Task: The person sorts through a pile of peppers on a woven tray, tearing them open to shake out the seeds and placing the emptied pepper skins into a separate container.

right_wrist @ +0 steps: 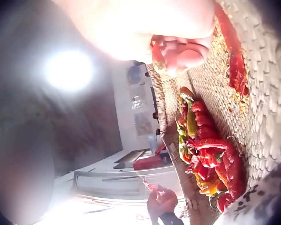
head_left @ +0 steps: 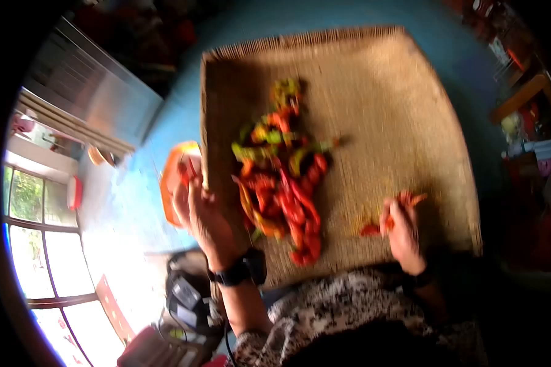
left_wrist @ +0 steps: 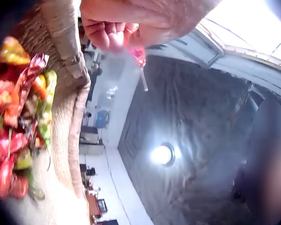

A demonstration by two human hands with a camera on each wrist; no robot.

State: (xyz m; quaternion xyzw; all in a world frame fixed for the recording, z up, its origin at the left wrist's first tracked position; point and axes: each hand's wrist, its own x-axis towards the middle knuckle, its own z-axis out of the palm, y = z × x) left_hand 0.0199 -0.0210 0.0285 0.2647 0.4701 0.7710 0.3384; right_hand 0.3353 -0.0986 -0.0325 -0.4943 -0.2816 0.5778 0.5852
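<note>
My left hand (head_left: pixel 202 214) is raised beyond the left edge of a woven tray (head_left: pixel 379 110). It pinches a red chili pepper (left_wrist: pixel 139 56) whose pale stem points away from the fingers. In the head view, an orange container (head_left: pixel 169 183) shows behind this hand. Low over the right part of the tray, my right hand (head_left: pixel 404 235) has its fingers curled round a red chili piece (right_wrist: pixel 157 54). Beside it a long red pepper strip (right_wrist: pixel 233 51) lies among scattered yellow seeds (right_wrist: pixel 220 42). A heap of red, orange and green peppers (head_left: pixel 288 202) fills the tray's left side.
The tray's raised rim (head_left: pixel 306 40) runs along its far side. A black bag (head_left: pixel 187 290) is at the lower left, near barred windows (head_left: pixel 43 226). A glass-panelled cabinet (head_left: pixel 98 92) stands at the upper left. Household clutter (head_left: pixel 532 140) lines the right.
</note>
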